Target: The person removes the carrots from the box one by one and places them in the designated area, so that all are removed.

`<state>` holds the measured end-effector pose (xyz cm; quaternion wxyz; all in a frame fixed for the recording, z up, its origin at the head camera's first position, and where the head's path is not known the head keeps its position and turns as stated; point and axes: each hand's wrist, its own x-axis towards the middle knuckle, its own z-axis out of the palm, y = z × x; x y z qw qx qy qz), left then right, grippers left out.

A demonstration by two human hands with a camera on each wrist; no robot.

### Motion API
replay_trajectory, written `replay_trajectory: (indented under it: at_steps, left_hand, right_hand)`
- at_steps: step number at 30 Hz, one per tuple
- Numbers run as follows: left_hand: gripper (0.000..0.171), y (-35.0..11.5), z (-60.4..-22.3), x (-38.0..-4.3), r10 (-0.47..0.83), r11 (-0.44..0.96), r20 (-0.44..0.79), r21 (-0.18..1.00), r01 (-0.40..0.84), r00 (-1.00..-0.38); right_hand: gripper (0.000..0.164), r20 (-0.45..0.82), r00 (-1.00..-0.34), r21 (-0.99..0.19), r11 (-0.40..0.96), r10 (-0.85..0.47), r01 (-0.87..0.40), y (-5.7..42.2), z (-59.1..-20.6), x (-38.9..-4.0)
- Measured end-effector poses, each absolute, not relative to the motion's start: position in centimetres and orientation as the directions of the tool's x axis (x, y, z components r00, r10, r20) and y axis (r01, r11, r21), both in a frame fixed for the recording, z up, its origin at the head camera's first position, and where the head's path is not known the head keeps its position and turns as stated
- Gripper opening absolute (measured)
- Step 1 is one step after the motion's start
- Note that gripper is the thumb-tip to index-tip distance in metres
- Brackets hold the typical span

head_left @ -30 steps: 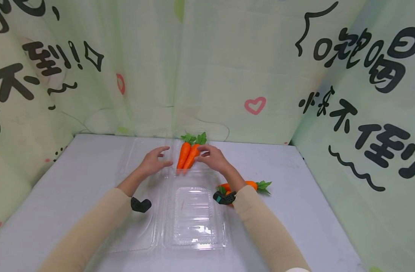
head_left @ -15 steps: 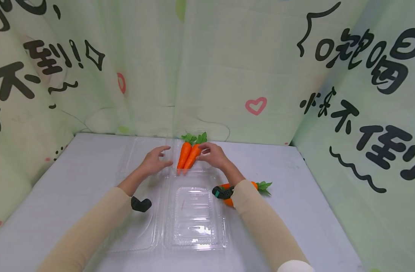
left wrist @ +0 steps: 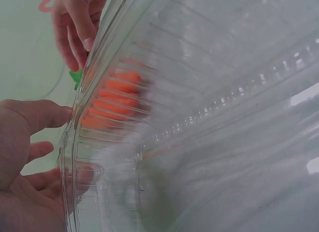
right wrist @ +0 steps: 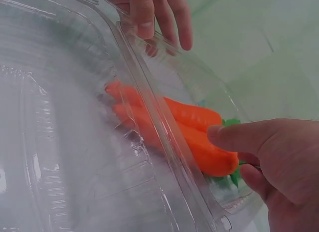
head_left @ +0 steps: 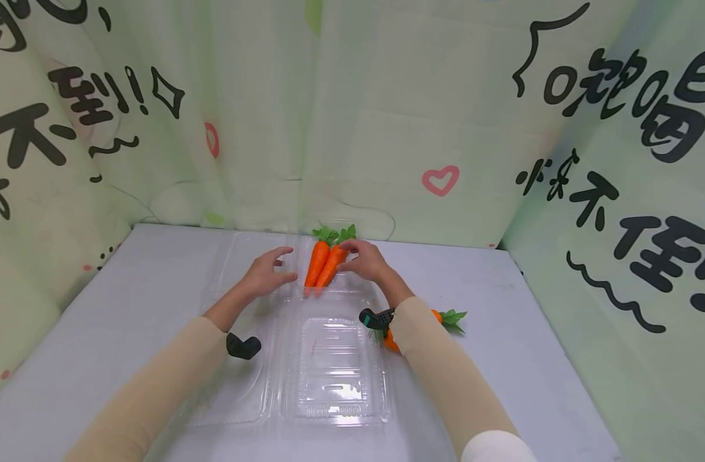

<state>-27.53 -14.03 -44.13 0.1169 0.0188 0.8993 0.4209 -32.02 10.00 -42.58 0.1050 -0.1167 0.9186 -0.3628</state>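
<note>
Orange carrot pair (head_left: 319,264) unshifted, seemingly little progress; your left grip (head_left: 264,274) apart, right grip (head_left: 365,262) touching one, clamping unclear.

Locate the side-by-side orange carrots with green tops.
In the head view, the carrots lie slightly left of centre near the white table's far edge, between left hand and right hand, tips showing through a clear plastic container.
</note>
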Motion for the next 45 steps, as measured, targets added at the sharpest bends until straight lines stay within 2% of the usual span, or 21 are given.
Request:
replay_trajectory:
  at_steps: [21, 26, 34, 45]
  left_hand:
    - [0.066, -14.1, -43.9, -27.4, 0.145, 0.645, -0.181, 0.763, -0.046, -0.973]
    - [0.066, -13.9, -44.0, -27.5, 0.135, 0.648, -0.191, 0.759, -0.059, -0.972]
    - [0.067, -13.9, -44.1, -27.6, 0.130, 0.652, -0.194, 0.756, -0.063, -0.972]
    - [0.066, -13.8, -44.1, -27.3, 0.129, 0.653, -0.176, 0.756, -0.050, -0.976]
  right_hand:
    - [0.053, -0.169, -0.932, -0.592, 0.789, -0.321, -0.164, 9.5, -42.6, -33.5]
    - [0.057, -0.160, -0.921, -0.565, 0.798, -0.354, -0.208, 9.4, -42.3, -33.4]
    - [0.063, -0.183, -0.883, -0.441, 0.838, -0.433, -0.320, 9.2, -42.3, -33.6]
    - [0.066, -0.202, -0.916, -0.490, 0.846, -0.346, -0.212, 9.3, -42.5, -33.5]
